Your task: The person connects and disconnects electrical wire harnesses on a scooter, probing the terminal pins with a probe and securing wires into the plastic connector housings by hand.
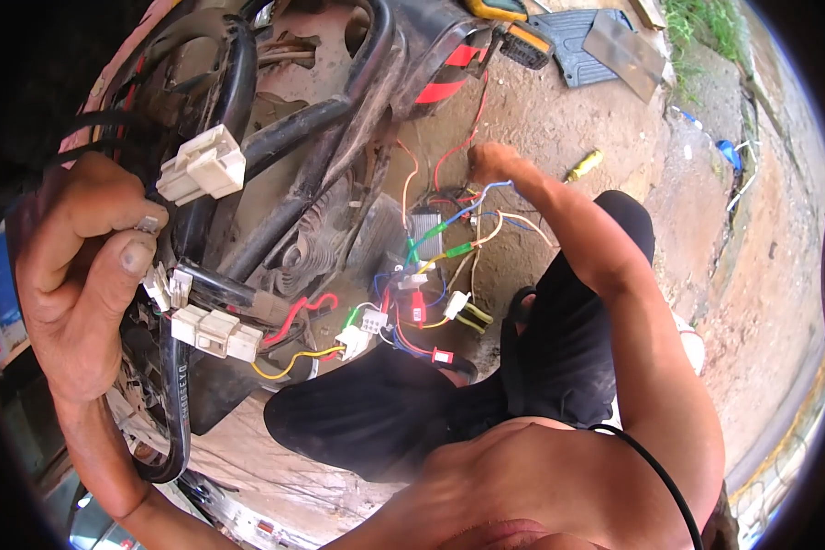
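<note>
My left hand (87,247) is at the left, beside a dusty black tubular vehicle frame (275,137), with thumb and index finger pressed together. What lies in the pinch is too small to make out. Close to its fingers are a white plug connector (202,167) and, lower, a second white connector (215,332). My right hand (495,163) is stretched forward low over the ground, fingers curled in near a red wire (456,158); its fingertips are hidden. Between the hands spreads a bundle of coloured wires (412,266) with white and red plugs, among them a white multi-pin plug (371,321).
A yellow-handled tool (584,165) lies on the dirt right of my right forearm. Farther off are an orange-and-black light unit (526,44) and a grey plastic panel (577,41). My knees in black trousers (357,412) flank the wires. A blue scrap (730,154) lies at the right.
</note>
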